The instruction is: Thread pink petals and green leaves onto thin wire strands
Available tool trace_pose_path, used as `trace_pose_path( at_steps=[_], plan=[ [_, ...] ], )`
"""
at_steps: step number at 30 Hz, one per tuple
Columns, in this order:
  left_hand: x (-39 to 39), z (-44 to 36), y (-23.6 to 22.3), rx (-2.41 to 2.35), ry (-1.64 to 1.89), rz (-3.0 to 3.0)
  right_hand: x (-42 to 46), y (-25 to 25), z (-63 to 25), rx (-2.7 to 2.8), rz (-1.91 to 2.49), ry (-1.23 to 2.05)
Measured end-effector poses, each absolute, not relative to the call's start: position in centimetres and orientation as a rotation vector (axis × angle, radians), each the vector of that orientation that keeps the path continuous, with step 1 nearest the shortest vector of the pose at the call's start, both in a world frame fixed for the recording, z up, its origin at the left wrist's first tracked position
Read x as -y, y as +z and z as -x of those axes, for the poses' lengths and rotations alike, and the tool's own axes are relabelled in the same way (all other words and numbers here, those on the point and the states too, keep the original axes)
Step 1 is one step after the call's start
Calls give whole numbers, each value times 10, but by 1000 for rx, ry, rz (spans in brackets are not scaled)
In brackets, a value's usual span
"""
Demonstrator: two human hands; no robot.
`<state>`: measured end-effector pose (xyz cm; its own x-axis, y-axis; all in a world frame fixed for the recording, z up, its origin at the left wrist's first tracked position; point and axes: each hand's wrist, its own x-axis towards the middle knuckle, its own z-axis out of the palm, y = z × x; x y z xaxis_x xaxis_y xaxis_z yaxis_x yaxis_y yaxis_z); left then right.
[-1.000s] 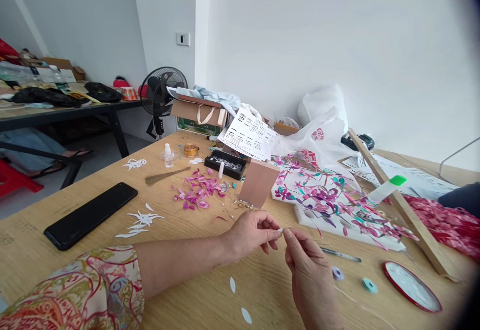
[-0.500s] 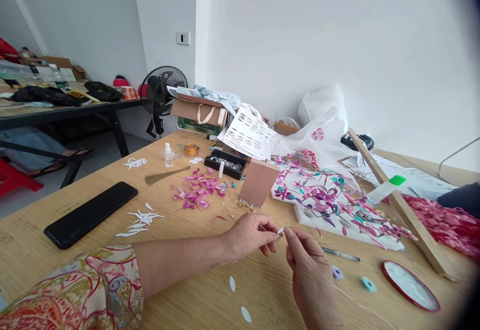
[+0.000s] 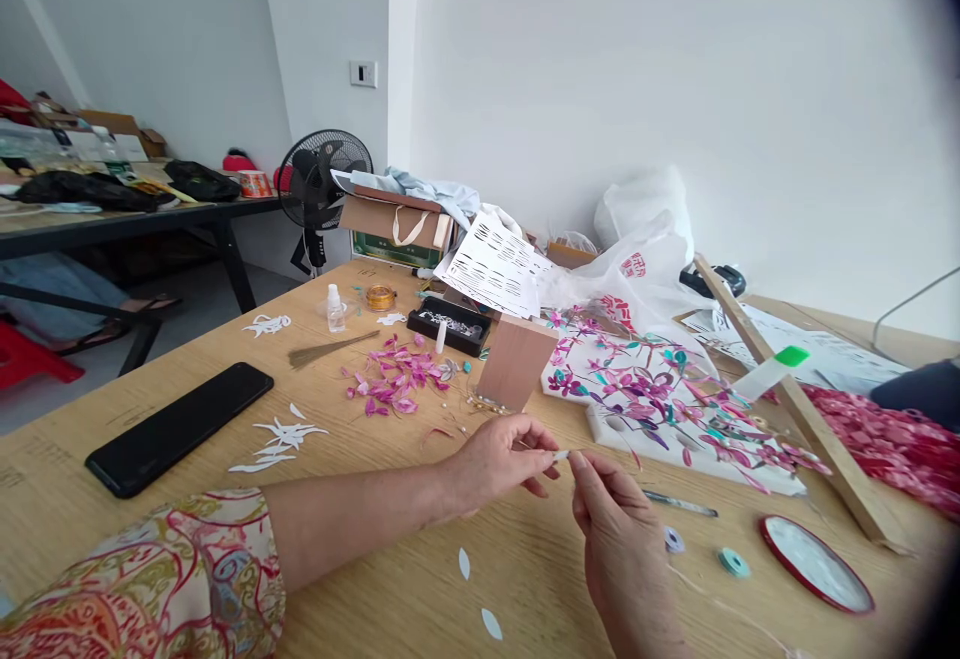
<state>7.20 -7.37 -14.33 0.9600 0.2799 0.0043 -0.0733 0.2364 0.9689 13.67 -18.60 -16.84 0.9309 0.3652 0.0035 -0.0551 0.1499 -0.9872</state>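
Between my two hands is a small white leaf-shaped paper piece (image 3: 560, 455). The thumb and fingers of my left hand (image 3: 502, 461) pinch its left end, and a thin wire or thread shows faintly by those fingers. My right hand (image 3: 616, 529) has its thumb and forefinger closed at the right tip; whether a thread is also in them I cannot tell. Below the hands lie two similar pieces, an upper white leaf shape (image 3: 463, 564) and a lower white leaf shape (image 3: 491, 624). A pale thread (image 3: 720, 604) runs along the table right of my right hand.
Right of my hands are a pen-like tool (image 3: 681, 504), a lilac spool (image 3: 673, 539), a teal spool (image 3: 733, 563) and a red-rimmed dish (image 3: 817, 564). Beyond stand a wooden block (image 3: 517, 364) and flower sprays (image 3: 660, 389). Pink petals (image 3: 397, 374) and a phone (image 3: 180, 427) lie left.
The white piece turned broader side to view half a second ago and now looks narrower. My hands stay nearly in place, fingers shifting slightly. The whole view has moved a little.
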Motion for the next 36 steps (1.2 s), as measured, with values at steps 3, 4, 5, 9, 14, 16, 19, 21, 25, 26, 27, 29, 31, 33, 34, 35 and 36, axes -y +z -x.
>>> trace_pose_path(
  at_steps=[3,4,5,9,14,16,19,21,25,26,27,29,31,33,34,35,36],
  plan=[
    [77,-73,-148,-169,266,-1252,186,-170,-134,280,1387,309],
    [78,-74,-150,-177,270,-1248,186,-170,-134,281,1385,311],
    [78,-75,-151,-187,274,-1247,185,-170,-133,284,1386,317],
    [77,-77,-153,-219,300,-1270,184,-170,-132,302,1417,314],
    [78,-76,-151,-262,291,-1245,184,-172,-134,324,1431,294],
    [80,-75,-150,-263,282,-1202,184,-174,-135,328,1447,288],
    [81,-73,-150,-251,289,-1143,184,-174,-135,347,1468,291],
    [82,-73,-150,-264,303,-1127,184,-174,-134,351,1459,302],
    [80,-75,-151,-277,355,-1166,182,-173,-131,331,1401,341],
    [80,-76,-151,-272,367,-1191,181,-173,-131,325,1389,353],
    [80,-76,-152,-268,376,-1214,181,-172,-131,320,1381,364],
    [79,-77,-152,-263,383,-1247,181,-172,-131,311,1375,369],
    [79,-77,-152,-269,380,-1247,181,-172,-131,307,1373,361],
    [79,-77,-152,-276,373,-1239,181,-173,-132,302,1366,351],
    [80,-77,-152,-278,371,-1238,181,-173,-132,300,1363,346],
    [80,-77,-152,-280,372,-1237,181,-173,-132,300,1358,341],
    [80,-77,-151,-281,376,-1238,180,-173,-132,297,1355,336]
  ],
)
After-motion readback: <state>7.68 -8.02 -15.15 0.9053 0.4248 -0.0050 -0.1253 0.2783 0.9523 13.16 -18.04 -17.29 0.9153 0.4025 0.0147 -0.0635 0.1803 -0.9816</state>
